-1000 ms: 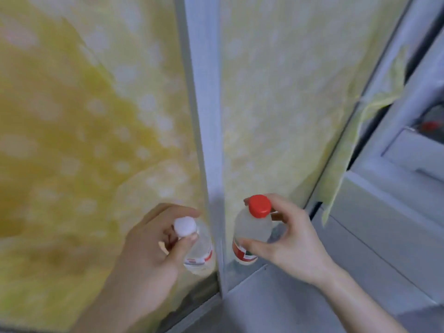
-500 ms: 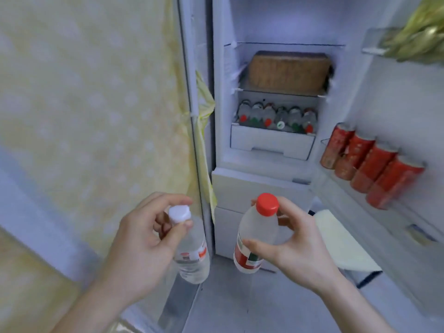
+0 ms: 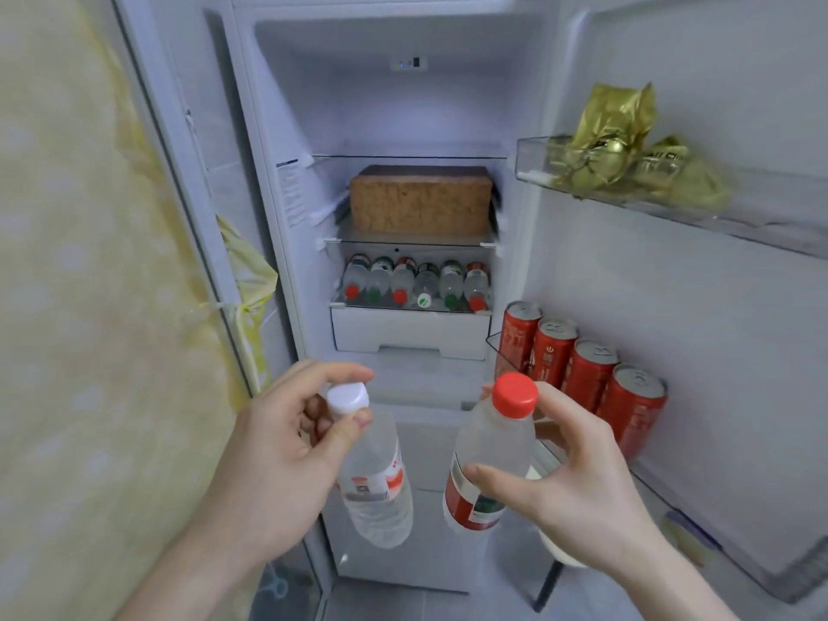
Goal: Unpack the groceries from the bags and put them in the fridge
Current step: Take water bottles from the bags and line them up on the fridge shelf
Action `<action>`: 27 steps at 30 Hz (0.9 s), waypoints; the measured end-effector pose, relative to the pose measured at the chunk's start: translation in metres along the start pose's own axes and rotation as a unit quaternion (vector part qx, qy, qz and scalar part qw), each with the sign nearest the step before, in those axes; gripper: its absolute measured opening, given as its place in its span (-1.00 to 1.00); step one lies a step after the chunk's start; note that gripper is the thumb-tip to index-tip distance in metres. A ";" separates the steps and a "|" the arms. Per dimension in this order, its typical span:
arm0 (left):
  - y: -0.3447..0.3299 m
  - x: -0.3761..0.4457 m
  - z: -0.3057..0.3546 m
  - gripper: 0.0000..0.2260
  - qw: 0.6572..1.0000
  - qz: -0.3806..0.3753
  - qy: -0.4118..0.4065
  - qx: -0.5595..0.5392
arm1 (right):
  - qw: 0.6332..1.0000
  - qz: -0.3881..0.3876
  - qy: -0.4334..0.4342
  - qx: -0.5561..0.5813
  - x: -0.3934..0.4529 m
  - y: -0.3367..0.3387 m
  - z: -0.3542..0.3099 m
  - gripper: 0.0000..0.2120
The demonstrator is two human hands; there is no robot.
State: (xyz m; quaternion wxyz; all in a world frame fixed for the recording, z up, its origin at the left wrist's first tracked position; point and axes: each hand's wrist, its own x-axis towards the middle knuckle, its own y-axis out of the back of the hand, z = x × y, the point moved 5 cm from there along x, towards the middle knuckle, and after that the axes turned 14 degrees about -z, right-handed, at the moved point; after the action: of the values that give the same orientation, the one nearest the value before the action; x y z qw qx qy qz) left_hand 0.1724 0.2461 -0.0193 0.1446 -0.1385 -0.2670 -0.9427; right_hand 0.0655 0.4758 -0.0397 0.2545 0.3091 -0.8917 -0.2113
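Swung fully open since 1 second ago, the white fridge point(image 3: 286, 181) now shows its whole interior. Left hand point(image 3: 273, 459) pinches the neck of a clear plastic bottle with a white cap point(image 3: 374, 477); right hand point(image 3: 578, 477) is curled round a clear plastic bottle with a red cap point(image 3: 488, 463). Both hang in front of the lower drawers, not yet inside. Stocked already: 6 bottles lying in a row point(image 3: 414, 284), a brown rectangular block point(image 3: 419, 199), 4 red cans point(image 3: 582, 365) and gold foil packets point(image 3: 627, 150) in the door. These 2 bottles remain; no bags are in view.
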 end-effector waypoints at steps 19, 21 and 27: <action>-0.002 0.202 -0.132 -0.91 0.986 -0.100 0.021 0.132 | 0.990 0.053 -0.128 -0.038 0.114 -0.050 0.084 -0.49; 0.006 0.221 -0.149 -0.90 0.989 -0.091 0.033 0.116 | 0.987 0.062 -0.141 -0.041 0.133 -0.063 0.094 -0.47; 0.024 0.263 -0.183 -0.90 0.999 -0.010 0.035 0.015 | 0.982 0.104 -0.156 -0.034 0.176 -0.081 0.114 -0.44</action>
State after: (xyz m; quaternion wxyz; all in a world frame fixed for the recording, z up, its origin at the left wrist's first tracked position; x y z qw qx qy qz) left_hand -0.0947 0.0750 -0.0697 0.1469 -0.1006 -0.2774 -0.9441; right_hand -0.0850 0.3263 -0.1150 0.1435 0.1689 -0.9400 -0.2596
